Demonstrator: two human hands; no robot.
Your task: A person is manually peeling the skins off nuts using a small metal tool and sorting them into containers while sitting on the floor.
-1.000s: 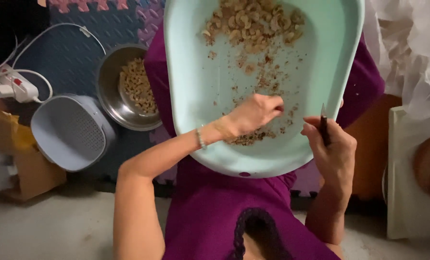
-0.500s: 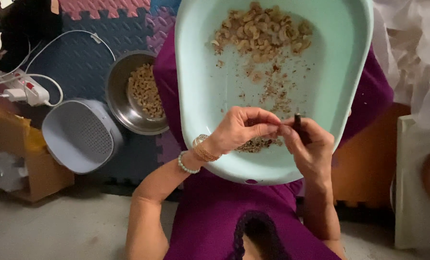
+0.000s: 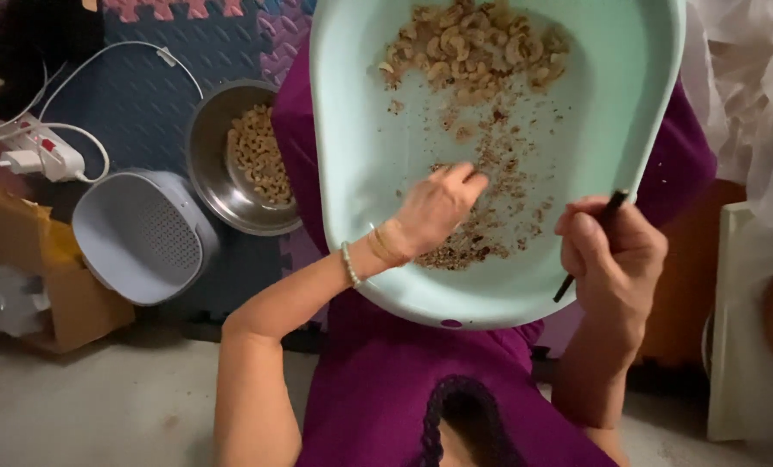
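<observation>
Head view: the left hand (image 3: 434, 207) reaches into the pale green oval plastic basin (image 3: 352, 156), fingers curled down onto the brown husk scraps (image 3: 490, 216); whether it pinches anything cannot be told. The heap of pale shelled nuts (image 3: 473, 47) lies at the far end, with bare basin floor left of the hand. The right hand (image 3: 616, 251) is closed around a thin dark knife (image 3: 590, 246) at the basin's right rim. A round steel bowl of nuts (image 3: 231, 160) stands left of the basin.
</observation>
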